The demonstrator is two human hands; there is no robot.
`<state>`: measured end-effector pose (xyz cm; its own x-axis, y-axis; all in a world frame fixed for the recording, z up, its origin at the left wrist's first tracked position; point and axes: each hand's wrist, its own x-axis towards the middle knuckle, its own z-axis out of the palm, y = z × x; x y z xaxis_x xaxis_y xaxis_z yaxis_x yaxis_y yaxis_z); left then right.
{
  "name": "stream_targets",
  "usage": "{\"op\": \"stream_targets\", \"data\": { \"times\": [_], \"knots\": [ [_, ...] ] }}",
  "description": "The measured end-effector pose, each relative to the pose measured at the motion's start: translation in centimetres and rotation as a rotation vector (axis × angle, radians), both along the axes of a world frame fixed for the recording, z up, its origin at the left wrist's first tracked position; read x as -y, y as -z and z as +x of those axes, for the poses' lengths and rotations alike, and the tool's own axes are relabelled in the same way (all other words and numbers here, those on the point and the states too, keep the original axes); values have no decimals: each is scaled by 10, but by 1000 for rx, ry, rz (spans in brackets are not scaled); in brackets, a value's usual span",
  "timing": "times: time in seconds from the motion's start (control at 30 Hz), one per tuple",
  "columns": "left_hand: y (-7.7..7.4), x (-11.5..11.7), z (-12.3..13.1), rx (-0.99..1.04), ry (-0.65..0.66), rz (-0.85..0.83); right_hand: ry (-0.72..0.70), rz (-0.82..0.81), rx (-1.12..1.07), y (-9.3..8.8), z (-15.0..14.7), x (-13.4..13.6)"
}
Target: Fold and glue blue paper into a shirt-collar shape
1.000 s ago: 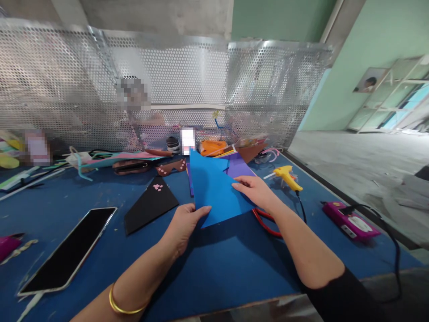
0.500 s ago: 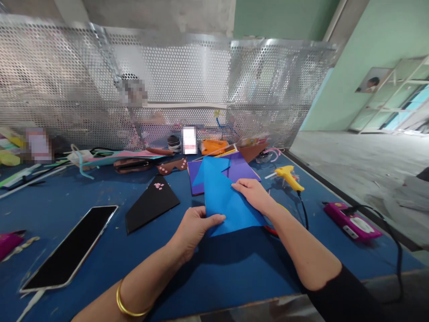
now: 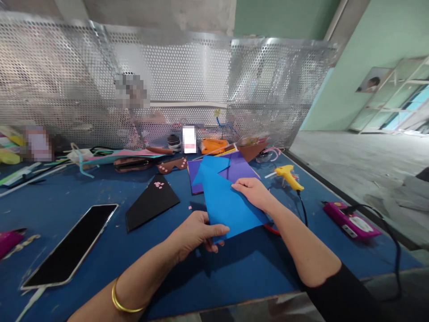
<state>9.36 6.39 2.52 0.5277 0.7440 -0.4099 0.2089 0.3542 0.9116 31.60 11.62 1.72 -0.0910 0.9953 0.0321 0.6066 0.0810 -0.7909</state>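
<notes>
A bright blue paper sheet (image 3: 228, 203) is held just above the blue table (image 3: 100, 188). My left hand (image 3: 197, 232) pinches its near lower corner, thumb on top and fingers underneath. My right hand (image 3: 253, 192) grips its right edge with curled fingers. Behind the sheet lie purple paper (image 3: 239, 167) and another blue piece (image 3: 209, 165). Red scissors handles (image 3: 273, 229) peek out under the sheet by my right wrist.
A black triangular card (image 3: 150, 203) with pink bits lies left of the sheet. A phone (image 3: 70, 246) lies at the near left. A yellow glue gun (image 3: 287, 175) and a pink device (image 3: 350, 221) with a cable sit on the right. Craft clutter lines the perforated metal screen (image 3: 167, 85).
The blue sheet has turned and come lower and nearer to me. My left hand slid right along its lower edge and now pinches the corner; my right hand stayed on the right edge.
</notes>
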Motion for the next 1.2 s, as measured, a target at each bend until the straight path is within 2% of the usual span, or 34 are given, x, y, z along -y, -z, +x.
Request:
{"op": "stream_targets", "data": {
  "times": [0.2, 0.3, 0.37, 0.4, 0.43, 0.47, 0.5, 0.57, 0.63, 0.77, 0.9, 1.03, 1.2],
  "knots": [
    [-5, 6, -5, -59, 169, -36, -18, 45, 57, 0, 5, -2],
    [-19, 8, -16, -129, 388, 10, -5, 101, 104, -2, 8, -2],
    [-34, 1, -28, -223, 451, 94, -28, 138, 141, -4, 8, -1],
    [-42, -6, -35, -304, 398, 192, -55, 147, 162, -5, 6, 0],
    [-50, -15, -42, -451, 291, 350, -88, 147, 187, -5, 3, 1],
    [-57, -26, -49, -650, 118, 551, -124, 141, 216, -5, -1, 3],
    [-62, -39, -55, -755, -14, 651, -158, 131, 250, -4, -5, 5],
    [-68, -69, -65, -909, -184, 760, -213, 113, 327, -1, -15, 11],
    [-67, -99, -70, -1051, -281, 822, -244, 115, 409, 2, -24, 16],
    [-53, -148, -67, -1227, -242, 877, -240, 161, 541, 4, -32, 20],
    [-40, -177, -64, -1350, -189, 921, -241, 177, 638, 3, -31, 19],
    [-35, -190, -65, -1422, -148, 954, -259, 161, 698, -1, -33, 19],
    [-38, -190, -68, -1460, -114, 1043, -271, 148, 731, -4, -35, 20]
  ]
}}
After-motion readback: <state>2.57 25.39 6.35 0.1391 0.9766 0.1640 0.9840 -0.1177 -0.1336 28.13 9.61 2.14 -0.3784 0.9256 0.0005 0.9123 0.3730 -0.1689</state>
